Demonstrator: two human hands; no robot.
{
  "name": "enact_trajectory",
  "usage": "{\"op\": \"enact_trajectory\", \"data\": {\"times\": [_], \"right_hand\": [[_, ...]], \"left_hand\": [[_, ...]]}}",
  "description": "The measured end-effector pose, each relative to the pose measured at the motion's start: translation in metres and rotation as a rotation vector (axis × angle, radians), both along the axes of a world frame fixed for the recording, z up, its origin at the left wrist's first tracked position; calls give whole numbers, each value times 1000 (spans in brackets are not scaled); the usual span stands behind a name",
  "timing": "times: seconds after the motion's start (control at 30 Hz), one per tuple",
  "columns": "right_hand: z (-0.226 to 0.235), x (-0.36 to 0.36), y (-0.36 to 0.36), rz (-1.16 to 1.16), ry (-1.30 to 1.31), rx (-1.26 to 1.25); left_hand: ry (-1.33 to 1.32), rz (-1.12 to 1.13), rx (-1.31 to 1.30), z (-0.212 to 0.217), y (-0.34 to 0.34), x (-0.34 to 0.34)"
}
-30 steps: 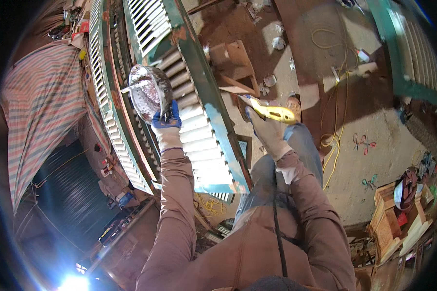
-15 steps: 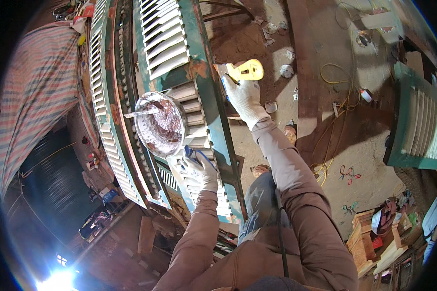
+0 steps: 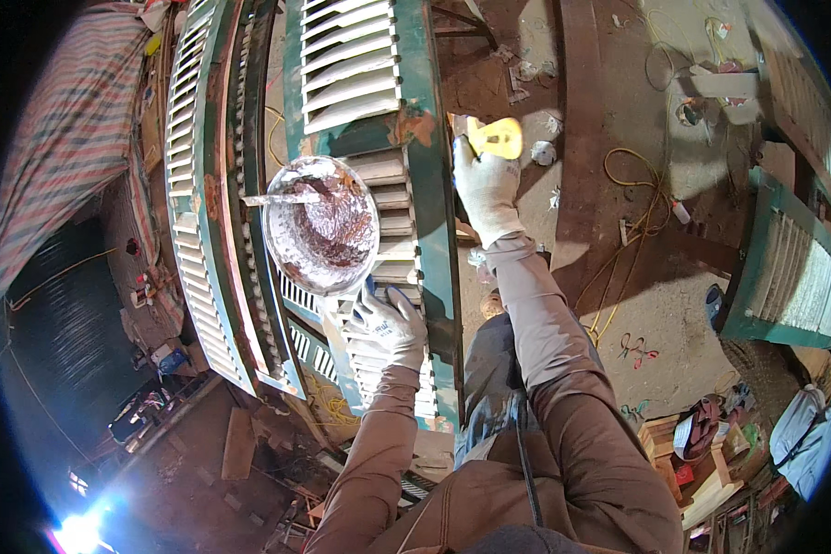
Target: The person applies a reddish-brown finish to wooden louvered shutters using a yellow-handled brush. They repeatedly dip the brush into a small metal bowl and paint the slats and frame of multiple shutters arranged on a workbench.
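The gloved left hand grips the round silvery bowl of brown paste over the green slatted wooden shutter, while the gloved right hand clutches a yellow flat scraper at the shutter's right edge, seemingly mid-filling, so more paste probably needs scooping next.

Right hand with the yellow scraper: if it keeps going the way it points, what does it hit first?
The right hand points the yellow scraper up-picture beside the green shutter frame. Next in line seems to be dirt floor with small debris, though depth is unclear.
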State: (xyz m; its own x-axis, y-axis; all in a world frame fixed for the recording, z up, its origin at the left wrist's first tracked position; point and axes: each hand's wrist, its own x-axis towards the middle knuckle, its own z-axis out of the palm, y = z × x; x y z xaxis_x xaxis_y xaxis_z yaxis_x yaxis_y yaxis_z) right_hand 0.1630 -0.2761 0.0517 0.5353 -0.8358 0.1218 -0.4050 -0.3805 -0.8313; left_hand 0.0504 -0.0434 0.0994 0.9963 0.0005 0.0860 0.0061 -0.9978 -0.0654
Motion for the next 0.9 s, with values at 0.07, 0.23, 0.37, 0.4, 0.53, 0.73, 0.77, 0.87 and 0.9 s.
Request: {"op": "enact_trajectory", "data": {"times": [0.07,0.23,0.37,0.4,0.53,0.73,0.77,0.87,0.9], "right_hand": [[2,0,1,39,7,56],[7,9,-6,86,8,293],[-11,20,-17,87,8,268],[-1,22,-18,109,16,185],[22,27,-19,187,-31,53],[43,3,-19,409,-140,14],[46,-11,-20,464,-126,131],[29,-28,-29,252,-246,288],[24,-30,-32,224,-206,450]], "left_hand": [[-25,-62,-48,1,2,1],[-36,-82,-171,0,2,6],[-40,-85,-175,-3,3,5],[-25,-60,-154,-1,2,3],[103,25,-89,12,-10,5],[57,60,143,8,-11,1],[101,107,104,11,-18,-1],[142,168,22,18,-40,-3],[56,-63,-205,23,-50,-2]]}}
